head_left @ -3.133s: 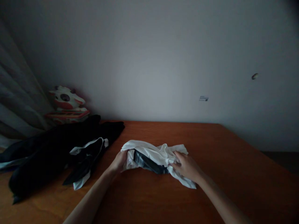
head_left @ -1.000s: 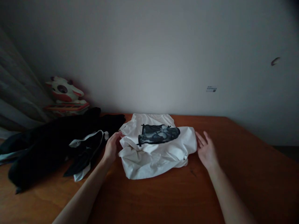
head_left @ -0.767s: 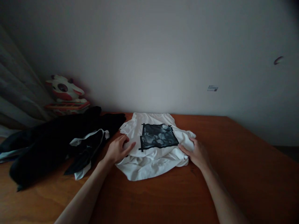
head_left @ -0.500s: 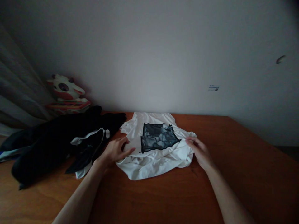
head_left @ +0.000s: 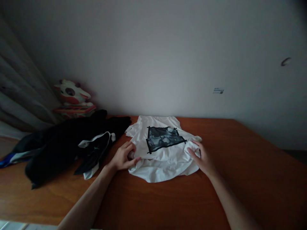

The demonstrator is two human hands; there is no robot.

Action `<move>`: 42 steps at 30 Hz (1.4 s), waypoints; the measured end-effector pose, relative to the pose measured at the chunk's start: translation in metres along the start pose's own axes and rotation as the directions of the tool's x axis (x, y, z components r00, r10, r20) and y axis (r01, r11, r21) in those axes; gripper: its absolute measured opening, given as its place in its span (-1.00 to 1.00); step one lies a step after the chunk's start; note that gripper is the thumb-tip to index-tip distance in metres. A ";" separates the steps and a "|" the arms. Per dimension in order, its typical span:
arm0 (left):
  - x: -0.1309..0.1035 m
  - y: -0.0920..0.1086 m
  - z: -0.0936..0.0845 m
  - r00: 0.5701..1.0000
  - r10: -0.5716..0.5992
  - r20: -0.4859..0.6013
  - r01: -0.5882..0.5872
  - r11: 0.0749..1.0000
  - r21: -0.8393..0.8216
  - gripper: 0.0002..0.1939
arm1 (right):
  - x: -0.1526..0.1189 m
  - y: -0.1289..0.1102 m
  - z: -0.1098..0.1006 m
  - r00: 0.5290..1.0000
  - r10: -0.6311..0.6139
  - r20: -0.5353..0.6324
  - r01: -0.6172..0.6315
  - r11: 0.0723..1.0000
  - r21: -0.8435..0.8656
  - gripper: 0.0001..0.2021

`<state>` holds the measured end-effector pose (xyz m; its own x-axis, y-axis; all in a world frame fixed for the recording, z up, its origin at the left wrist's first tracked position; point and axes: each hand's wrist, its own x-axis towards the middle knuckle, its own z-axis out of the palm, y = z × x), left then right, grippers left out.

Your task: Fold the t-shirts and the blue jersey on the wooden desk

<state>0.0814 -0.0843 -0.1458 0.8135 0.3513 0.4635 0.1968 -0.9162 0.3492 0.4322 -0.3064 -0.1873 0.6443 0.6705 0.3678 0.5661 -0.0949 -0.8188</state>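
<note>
A white T-shirt (head_left: 165, 164) with a dark, black-framed picture print lies on the wooden table, its collar end toward the wall and its near part rumpled. At the shirt's left edge, my left hand (head_left: 124, 156) is closed around a bit of the fabric, thumb on top. My right hand (head_left: 202, 158) grips a bunched fold on the right side between thumb and fingers. The print is creased across its middle. Some fingertips of both hands are hidden by cloth.
Dark clothes (head_left: 57, 147) with white trim are heaped on the left of the wooden table (head_left: 155, 204). Behind them stands a cow-shaped toy keyboard (head_left: 74, 99). A curtain (head_left: 21, 89) hangs at far left; a wall (head_left: 168, 57) rises behind the table.
My left hand has closed on the shirt's left edge and moved slightly right. My right hand has gathered more fabric into a bunch. The print has become more creased.
</note>
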 end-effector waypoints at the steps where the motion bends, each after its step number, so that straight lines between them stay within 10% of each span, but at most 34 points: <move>1: -0.004 0.004 -0.002 0.998 0.030 0.059 -0.030 1.000 -0.003 -0.65 | -0.006 -0.001 -0.003 0.998 -0.047 0.052 0.050 0.997 -0.064 -0.32; 5: -0.023 0.018 -0.005 0.984 -0.011 0.179 0.007 1.000 0.024 -0.75 | -0.022 0.002 -0.023 0.991 -0.015 0.133 0.035 0.988 -0.153 -0.26; 10: -0.036 0.028 -0.016 0.975 -0.219 0.029 0.220 0.957 -0.190 -0.71 | -0.032 0.000 -0.053 0.976 0.209 0.059 -0.207 0.977 -0.039 -0.43; 19: -0.066 0.032 -0.073 0.686 -0.719 0.113 0.577 0.443 -0.686 -0.49 | -0.061 -0.031 -0.125 0.974 0.189 0.128 -0.190 0.982 -0.002 -0.51; 26: -0.091 0.014 -0.075 0.884 -0.405 0.234 0.451 0.871 -0.194 -0.44 | -0.085 -0.039 -0.105 0.907 -0.135 0.398 0.262 0.922 -0.285 -0.60; 30: -0.105 0.002 -0.068 0.902 -0.278 0.329 0.271 0.960 0.070 -0.09 | -0.095 -0.041 -0.079 0.805 -0.153 0.573 0.361 0.893 -0.270 -0.46; 37: -0.113 0.016 -0.065 0.908 -0.328 0.261 0.366 0.924 -0.111 -0.68 | -0.092 -0.049 -0.072 0.860 -0.035 0.509 0.125 0.982 -0.142 -0.60; 42: -0.115 0.031 -0.070 0.763 -0.605 0.229 0.632 0.622 -0.463 -0.66 | -0.084 -0.053 -0.098 0.848 0.245 0.470 -0.278 0.960 0.001 -0.46</move>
<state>-0.0442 -0.1402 -0.1314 0.6269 0.7778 -0.0440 0.3832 -0.2587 0.8867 0.3981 -0.4297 -0.1312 0.4433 0.8912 -0.0962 0.3639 -0.2770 -0.8893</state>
